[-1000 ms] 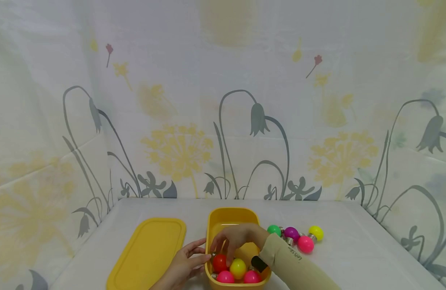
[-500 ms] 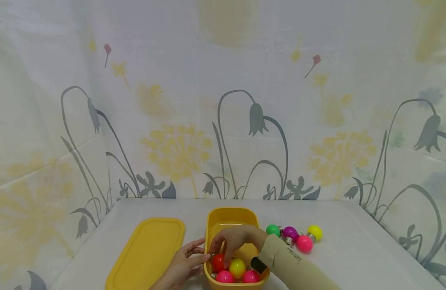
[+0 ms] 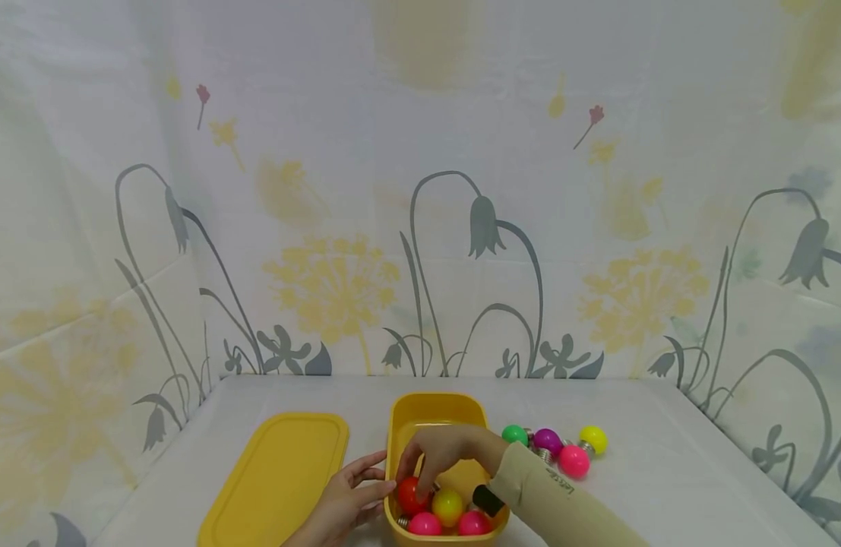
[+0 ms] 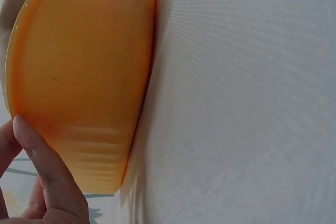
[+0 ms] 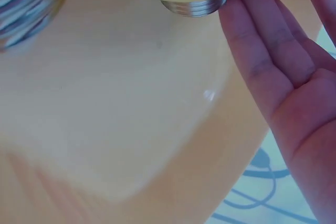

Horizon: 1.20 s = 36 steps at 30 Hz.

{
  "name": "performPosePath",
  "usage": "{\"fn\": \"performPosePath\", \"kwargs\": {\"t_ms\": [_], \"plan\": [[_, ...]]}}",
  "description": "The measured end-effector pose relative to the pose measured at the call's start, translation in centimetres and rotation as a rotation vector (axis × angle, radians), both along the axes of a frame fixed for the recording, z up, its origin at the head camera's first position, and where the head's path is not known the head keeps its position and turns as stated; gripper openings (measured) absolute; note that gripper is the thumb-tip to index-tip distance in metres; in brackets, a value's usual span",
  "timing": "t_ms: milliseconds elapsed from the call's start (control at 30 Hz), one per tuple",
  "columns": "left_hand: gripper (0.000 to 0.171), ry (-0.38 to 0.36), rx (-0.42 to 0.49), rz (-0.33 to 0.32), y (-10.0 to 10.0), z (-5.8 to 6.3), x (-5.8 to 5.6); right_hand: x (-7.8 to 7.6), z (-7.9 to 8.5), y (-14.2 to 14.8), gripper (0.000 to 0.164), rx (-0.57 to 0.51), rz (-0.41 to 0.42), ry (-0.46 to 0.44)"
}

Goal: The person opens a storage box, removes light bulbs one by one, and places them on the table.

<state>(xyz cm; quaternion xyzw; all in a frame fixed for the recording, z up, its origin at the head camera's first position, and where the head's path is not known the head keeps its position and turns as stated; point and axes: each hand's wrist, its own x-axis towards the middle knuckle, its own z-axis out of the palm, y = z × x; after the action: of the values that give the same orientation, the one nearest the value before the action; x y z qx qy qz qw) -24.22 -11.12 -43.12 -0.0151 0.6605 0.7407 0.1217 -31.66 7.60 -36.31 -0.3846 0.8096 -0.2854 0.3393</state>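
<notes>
A yellow plastic box point(image 3: 439, 409) holds several colored light bulbs at its near end. Reaching inside, my right hand point(image 3: 442, 450) pinches a red bulb point(image 3: 409, 498) between thumb and fingers. Beside it lie a yellow bulb point(image 3: 448, 507) and two pink bulbs, a left one point(image 3: 425, 524) and a right one point(image 3: 473, 523). In the right wrist view the fingers also lie close to the yellow bulb's metal base point(image 5: 194, 8). My left hand point(image 3: 345, 497) touches the box's left rim with its fairly straight thumb, its other fingers along the outside.
A yellow lid point(image 3: 279, 475) lies flat left of the box. On the right of the white table are a green bulb point(image 3: 515, 434), a purple bulb point(image 3: 547, 440), a pink bulb point(image 3: 574, 461) and a yellow bulb point(image 3: 594, 439). A flowered cloth hangs behind.
The red bulb has turned in my right hand: its metal base was at the upper left and now shows at the right. My left hand stays at the rim.
</notes>
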Motion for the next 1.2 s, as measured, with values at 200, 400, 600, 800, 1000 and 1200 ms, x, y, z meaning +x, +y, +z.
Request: {"fn": "performPosePath", "kwargs": {"t_ms": [200, 400, 600, 800, 1000, 1200], "plan": [[0.067, 0.001, 0.012, -0.01, 0.0, 0.2, 0.1, 0.2, 0.7, 0.6, 0.027, -0.058, -0.034, -0.008], [0.069, -0.009, 0.011, -0.004, 0.1, 0.2, 0.1, 0.7, 1.3, 1.5, 0.028, -0.115, -0.105, -0.003], [0.066, -0.008, 0.013, -0.007, 0.1, 0.2, 0.2, 1.5, 1.7, 2.4, 0.027, -0.168, -0.197, 0.015], [0.065, -0.01, 0.013, -0.005, 0.1, 0.1, 0.1, 2.5, 2.0, 3.2, 0.028, -0.252, -0.29, 0.011], [0.06, 0.018, 0.033, -0.006, 0.0, -0.1, 0.1, 3.8, 2.2, 3.9, 0.032, -0.321, -0.389, 0.025], [0.06, 0.023, 0.023, -0.002, 0.1, -0.2, 0.0, 4.9, 1.8, 4.9, 0.035, -0.382, -0.476, 0.017]]}}
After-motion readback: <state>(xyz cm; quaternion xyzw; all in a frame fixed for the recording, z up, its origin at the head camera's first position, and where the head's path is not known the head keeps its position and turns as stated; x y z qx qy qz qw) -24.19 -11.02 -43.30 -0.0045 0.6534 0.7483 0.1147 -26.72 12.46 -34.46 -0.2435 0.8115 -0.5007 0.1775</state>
